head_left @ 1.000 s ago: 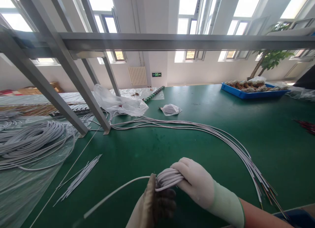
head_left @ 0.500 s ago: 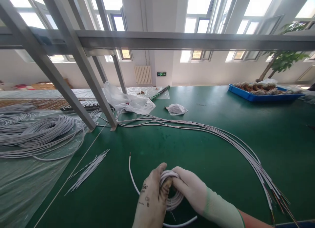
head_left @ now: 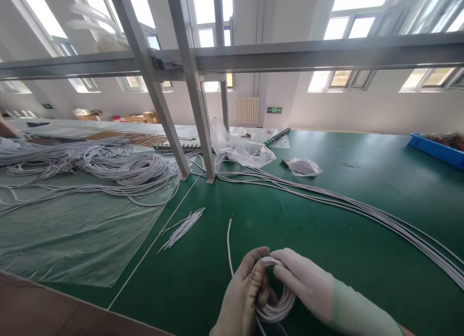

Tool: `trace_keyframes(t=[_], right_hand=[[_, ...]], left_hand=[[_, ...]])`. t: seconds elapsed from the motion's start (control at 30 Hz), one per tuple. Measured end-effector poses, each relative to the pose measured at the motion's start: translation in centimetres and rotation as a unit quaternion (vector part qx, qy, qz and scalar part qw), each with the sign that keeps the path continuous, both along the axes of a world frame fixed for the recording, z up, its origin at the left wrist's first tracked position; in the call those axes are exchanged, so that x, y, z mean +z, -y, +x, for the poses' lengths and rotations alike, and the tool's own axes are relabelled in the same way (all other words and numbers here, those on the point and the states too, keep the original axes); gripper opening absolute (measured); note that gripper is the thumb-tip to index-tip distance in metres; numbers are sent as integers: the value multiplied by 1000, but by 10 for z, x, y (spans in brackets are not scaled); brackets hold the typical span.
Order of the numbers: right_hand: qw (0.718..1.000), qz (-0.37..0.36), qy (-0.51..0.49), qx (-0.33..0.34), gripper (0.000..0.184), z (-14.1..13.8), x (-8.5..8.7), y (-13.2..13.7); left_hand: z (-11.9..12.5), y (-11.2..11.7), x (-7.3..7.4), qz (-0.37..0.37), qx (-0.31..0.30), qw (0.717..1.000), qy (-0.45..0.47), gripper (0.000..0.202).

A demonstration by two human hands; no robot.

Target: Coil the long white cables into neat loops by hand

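Between my gloved hands is a small coil of white cable [head_left: 284, 309]. My left hand [head_left: 241, 292], in a stained white glove, is closed on the coil's left side, its thumb and fingers at the top. My right hand [head_left: 308, 280], in a cleaner white glove with a pale green cuff, grips the upper right of the coil. One cable end [head_left: 229, 237] with a bare reddish tip sticks up to the left of my hands. A thin tie hangs below the coil. Farther left on the green table [head_left: 181, 283] lies a bundle of short thin white ties [head_left: 184, 229].
Grey metal posts [head_left: 197, 99] and a crossbar [head_left: 308, 58] stand ahead. Long cables [head_left: 326, 198] curve across the right. Large cable coils [head_left: 126, 167] lie on plastic sheeting at left. A clear bag [head_left: 242, 150], a small packet [head_left: 304, 167] and a blue tray [head_left: 438, 152] sit farther back.
The view has turned left, so the table's things appear farther right. Both hands still hold the coil; my left fingers have shifted toward its top.
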State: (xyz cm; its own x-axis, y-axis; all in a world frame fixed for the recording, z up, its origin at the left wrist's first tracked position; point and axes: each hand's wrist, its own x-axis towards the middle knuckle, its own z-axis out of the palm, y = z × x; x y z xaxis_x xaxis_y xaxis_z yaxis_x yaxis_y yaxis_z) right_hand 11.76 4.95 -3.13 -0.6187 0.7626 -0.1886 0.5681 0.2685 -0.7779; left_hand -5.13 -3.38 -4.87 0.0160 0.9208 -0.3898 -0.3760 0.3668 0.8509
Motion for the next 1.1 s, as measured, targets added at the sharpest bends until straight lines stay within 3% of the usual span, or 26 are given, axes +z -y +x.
trace_keyframes(t=[0.13,0.23,0.3,0.4,0.57,0.7,0.83,0.97,1.1], right_hand=[[989,131,72,24,37,-50,34,-40],[955,231,122,141,26,-114,44,-67],[934,251,137,212,18,-161,38,-79],[905,285,165,269,21,-223,20,-90],[855,340,227,318,26,-282,-1,-100],[819,376,241,360,22,-290,-4,-104],[800,402,217,389,18,-275,5,-105],[805,408,183,390,14,-253,24,-105],[825,391,194,360,16,-236,36,-103]], left_hand=[[0,-1,-16,-19,15,999,36,85],[2,-3,-24,-24,22,999,43,80],[2,-5,-25,-43,24,998,49,75],[-3,-6,-24,-16,10,1000,8,67],[-9,-5,-33,108,-5,975,-194,38],[-11,-5,-42,103,-15,971,-217,40],[-11,-6,-38,99,-3,978,-182,51],[-10,-3,-29,81,24,989,-118,59],[-7,-2,-28,16,9,1000,-25,62]])
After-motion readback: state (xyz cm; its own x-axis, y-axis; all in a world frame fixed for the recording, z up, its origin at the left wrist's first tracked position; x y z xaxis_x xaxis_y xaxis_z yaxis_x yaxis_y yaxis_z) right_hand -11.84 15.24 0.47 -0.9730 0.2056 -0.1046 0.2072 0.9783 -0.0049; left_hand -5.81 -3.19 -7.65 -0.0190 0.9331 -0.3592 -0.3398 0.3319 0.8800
